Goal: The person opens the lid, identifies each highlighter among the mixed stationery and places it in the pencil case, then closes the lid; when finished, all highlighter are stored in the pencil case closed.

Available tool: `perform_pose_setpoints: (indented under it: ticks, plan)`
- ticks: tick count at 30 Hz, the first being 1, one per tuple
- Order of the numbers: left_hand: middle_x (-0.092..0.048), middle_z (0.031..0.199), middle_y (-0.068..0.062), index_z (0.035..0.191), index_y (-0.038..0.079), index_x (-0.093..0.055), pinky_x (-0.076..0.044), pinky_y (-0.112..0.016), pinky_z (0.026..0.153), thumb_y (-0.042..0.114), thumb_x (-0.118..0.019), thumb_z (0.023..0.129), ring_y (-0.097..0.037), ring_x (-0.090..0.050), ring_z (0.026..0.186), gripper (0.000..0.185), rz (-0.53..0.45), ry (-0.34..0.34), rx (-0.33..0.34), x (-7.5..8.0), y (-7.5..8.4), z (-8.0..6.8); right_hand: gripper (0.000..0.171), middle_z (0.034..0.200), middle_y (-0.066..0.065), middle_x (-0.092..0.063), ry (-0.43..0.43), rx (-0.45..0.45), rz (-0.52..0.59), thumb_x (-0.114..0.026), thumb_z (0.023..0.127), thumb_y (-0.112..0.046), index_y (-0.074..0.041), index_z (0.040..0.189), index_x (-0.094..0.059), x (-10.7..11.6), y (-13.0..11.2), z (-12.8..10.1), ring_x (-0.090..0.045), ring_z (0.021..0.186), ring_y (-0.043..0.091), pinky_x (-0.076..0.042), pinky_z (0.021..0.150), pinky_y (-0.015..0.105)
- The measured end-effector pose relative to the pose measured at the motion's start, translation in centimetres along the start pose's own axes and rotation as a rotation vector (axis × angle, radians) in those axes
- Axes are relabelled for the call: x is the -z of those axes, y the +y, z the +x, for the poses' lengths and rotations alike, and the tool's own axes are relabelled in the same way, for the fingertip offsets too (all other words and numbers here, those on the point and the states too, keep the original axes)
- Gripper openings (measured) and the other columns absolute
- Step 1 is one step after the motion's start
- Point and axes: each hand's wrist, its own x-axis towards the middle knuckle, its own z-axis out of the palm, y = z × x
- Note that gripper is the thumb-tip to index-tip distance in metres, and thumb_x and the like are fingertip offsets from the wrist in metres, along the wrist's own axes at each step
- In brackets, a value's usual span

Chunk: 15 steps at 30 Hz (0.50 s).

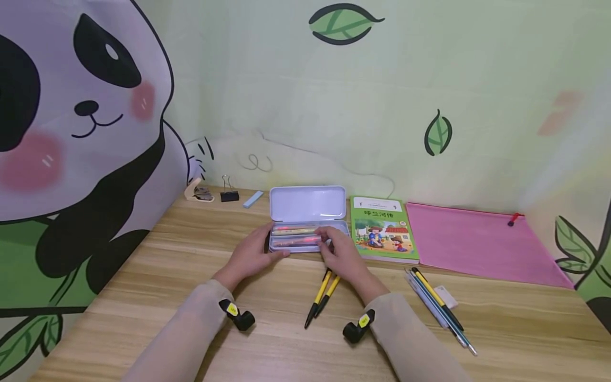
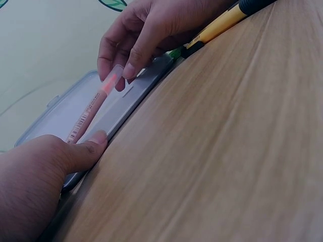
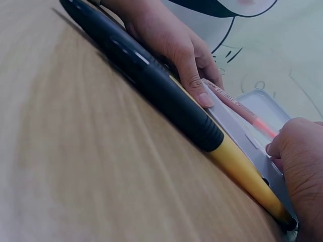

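Observation:
A pale metal pencil case (image 1: 307, 204) stands with its lid raised, several pens (image 1: 292, 231) lying inside. My left hand (image 1: 250, 255) grips its left end, thumb along the front edge. At the case's right side, my right hand (image 1: 342, 256) pinches the clear-capped end of a pink pen (image 2: 91, 112). That pen slants up over the tray in the left wrist view, its lower end behind the left thumb. Two yellow-and-black pens (image 1: 321, 293) lie just in front of the case, close to the right hand.
Right of the case lie a green book (image 1: 384, 233) and a pink zip pouch (image 1: 477, 241). Several pens (image 1: 436, 302) and a white eraser (image 1: 446, 296) are at the right. A blue strip (image 1: 253, 199), black binder clip (image 1: 229, 196) and cream-coloured object (image 1: 197, 192) sit at the back left.

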Motion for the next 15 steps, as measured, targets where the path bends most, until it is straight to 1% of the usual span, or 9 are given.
perform_pose_setpoints:
  ticks: [7, 12, 15]
  plan:
    - [-0.043, 0.155, -0.013, 0.158, 0.012, -0.031, -0.031, -0.054, 0.116, 0.052, -0.072, 0.089, -0.034, -0.039, 0.142, 0.09, -0.005, 0.002, 0.004, 0.04, 0.1, -0.09, 0.024, 0.103, 0.004, -0.065, -0.017, -0.03, -0.003, -0.062, 0.098, -0.006, -0.009, 0.122, -0.063, 0.19, -0.23, -0.09, -0.057, 0.086, 0.016, -0.054, 0.074, 0.032]
    - [-0.043, 0.155, -0.014, 0.158, 0.012, -0.031, -0.032, -0.054, 0.116, 0.052, -0.072, 0.089, -0.034, -0.04, 0.142, 0.09, -0.002, 0.007, -0.007, -0.02, -0.06, -0.01, 0.023, 0.109, 0.005, -0.067, -0.013, -0.014, 0.004, -0.061, 0.098, -0.005, -0.008, 0.12, -0.063, 0.21, -0.16, -0.06, -0.059, 0.094, 0.017, -0.055, 0.079, 0.033]
    - [-0.043, 0.155, -0.013, 0.159, 0.013, -0.03, -0.032, -0.053, 0.116, 0.053, -0.071, 0.089, -0.033, -0.04, 0.142, 0.09, 0.005, 0.006, -0.007, -0.1, -0.12, 0.03, 0.023, 0.11, 0.005, -0.067, -0.014, -0.007, 0.004, -0.061, 0.097, -0.005, -0.009, 0.12, -0.063, 0.21, -0.14, -0.09, -0.06, 0.095, 0.017, -0.055, 0.079, 0.033]
